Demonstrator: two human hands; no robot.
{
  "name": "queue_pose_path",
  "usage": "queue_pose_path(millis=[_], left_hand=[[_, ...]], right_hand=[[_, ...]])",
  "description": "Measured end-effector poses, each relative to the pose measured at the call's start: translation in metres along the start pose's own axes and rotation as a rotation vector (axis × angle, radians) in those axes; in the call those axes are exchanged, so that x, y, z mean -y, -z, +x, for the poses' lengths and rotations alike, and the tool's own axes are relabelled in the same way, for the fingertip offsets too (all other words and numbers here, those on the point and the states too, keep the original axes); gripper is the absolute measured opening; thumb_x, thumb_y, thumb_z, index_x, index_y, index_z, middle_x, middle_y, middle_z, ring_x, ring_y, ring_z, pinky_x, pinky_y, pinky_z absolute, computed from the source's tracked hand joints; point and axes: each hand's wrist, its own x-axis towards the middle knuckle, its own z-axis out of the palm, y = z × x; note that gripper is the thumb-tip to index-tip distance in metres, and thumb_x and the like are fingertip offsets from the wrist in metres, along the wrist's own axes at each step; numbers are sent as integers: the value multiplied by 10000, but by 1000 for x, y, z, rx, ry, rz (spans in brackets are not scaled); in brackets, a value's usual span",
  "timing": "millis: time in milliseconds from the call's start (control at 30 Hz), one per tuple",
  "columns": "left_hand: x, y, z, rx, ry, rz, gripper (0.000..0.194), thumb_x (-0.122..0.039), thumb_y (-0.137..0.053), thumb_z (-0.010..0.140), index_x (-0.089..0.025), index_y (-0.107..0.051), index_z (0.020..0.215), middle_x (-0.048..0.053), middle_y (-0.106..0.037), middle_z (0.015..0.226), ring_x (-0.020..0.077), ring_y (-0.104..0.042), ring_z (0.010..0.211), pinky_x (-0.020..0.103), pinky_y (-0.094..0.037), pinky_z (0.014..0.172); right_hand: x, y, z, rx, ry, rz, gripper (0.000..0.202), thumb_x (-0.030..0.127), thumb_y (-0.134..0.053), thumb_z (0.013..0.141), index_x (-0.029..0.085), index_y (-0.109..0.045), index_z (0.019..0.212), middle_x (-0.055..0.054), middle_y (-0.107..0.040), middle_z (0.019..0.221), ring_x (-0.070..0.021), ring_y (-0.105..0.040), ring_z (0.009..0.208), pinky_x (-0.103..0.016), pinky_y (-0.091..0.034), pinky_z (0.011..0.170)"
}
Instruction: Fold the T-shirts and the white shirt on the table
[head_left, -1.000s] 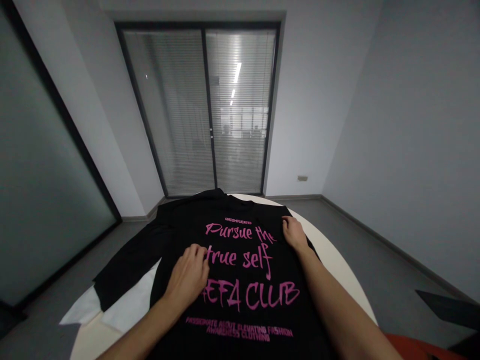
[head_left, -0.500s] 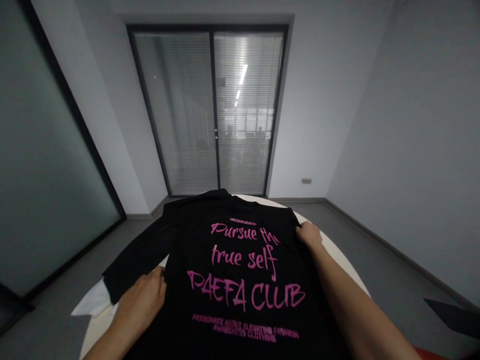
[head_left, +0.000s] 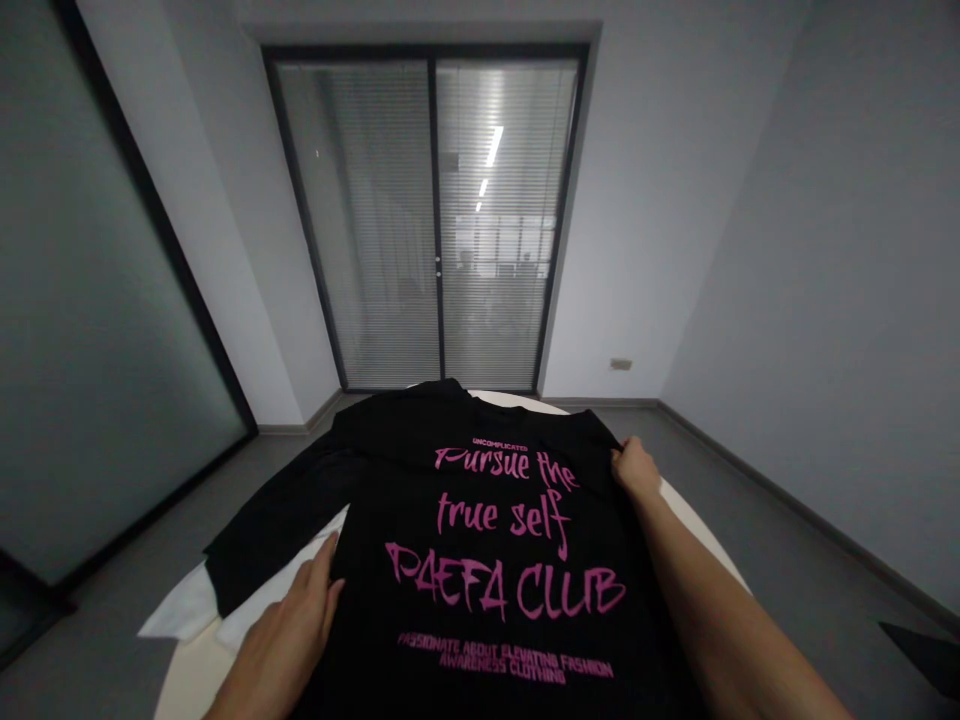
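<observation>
Head view: two hands (head_left: 636, 468) at one shirt (head_left: 495, 545), one table (head_left: 189, 668).

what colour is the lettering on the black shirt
The lettering on the black shirt is pinkish purple, best seen in the current head view.

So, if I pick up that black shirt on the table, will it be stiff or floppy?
Probably floppy: the black shirt drapes loosely, its sleeve lying slack to one side. It's likely light for its size, since it looks like thin cloth. Lifted only where the right hand holds it, it would likely sag and crease.
</observation>
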Motion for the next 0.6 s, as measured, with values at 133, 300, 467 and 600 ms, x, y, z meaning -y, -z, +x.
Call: queue_pose_path(millis=[133, 300, 467, 600], left_hand=[[-1, 13, 0, 145, 67, 227, 527, -324, -206, 1014, -79, -374, 1449, 223, -651, 1233, 337, -721, 954, 470, -543, 838], [2, 44, 5, 297, 68, 372, 492, -276, -193, 1027, -58, -505, 1340, 210, -719, 1039, 363, -711, 972, 510, -529, 831], [-26, 41, 4, 90, -47, 523, 456, -143, -246, 992, -76, -579, 1295, 212, -660, 1173, 328, -680, 1031, 438, -564, 782], [-67, 23, -3, 94, -612, 285, 430, -268, -478, 971, -262, -528, 1398, 91, -519, 1463, 291, -510, 1321, 446, -459, 1069]], right_hand=[[-2, -3, 1, 7, 9, 5, 353, 353, -437, 965, 175, -495, 1264, -191, -665, 1170, -316, -664, 1093, -400, -521, 868], [-8, 2, 7, 51, 41, -16, 500, 438, -540, 916, 160, -465, 1325, -199, -663, 1190, -344, -651, 1117, -423, -513, 898], [-20, 12, 7, 98, 110, -57, 630, 511, -543, 907, 152, -426, 1412, -212, -645, 1234, -347, -634, 1149, -432, -496, 935], [-26, 14, -7, 106, 291, -118, 613, 519, -522, 927, 167, -465, 1426, -204, -586, 1306, -316, -624, 1158, -404, -473, 979]])
